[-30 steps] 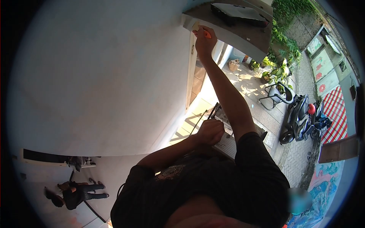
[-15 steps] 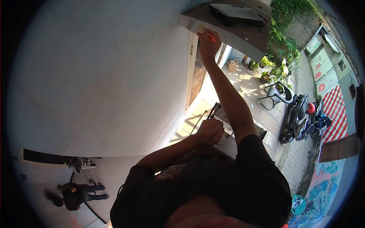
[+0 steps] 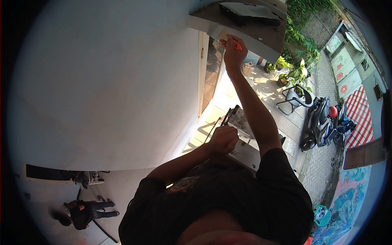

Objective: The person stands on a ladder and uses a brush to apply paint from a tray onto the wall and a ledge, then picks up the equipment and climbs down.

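overhead, a person's right hand (image 3: 233, 52) clasps an orange-handled putty knife (image 3: 224, 35), its blade pressed to the edge of a ledge (image 3: 249, 32) beside the pale wall (image 3: 102, 81). over the last second it has slid rightward along that edge, so the stroke seems to be continuing. the left hand (image 3: 223, 139) is closed on the stepladder top (image 3: 245, 153) below.

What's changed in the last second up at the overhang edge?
The right hand, gripping the orange-handled scraper, slid along the overhang edge, rightward in the picture and away from the wall. Nothing was picked up or let go. The left hand kept its grip on the ladder top.
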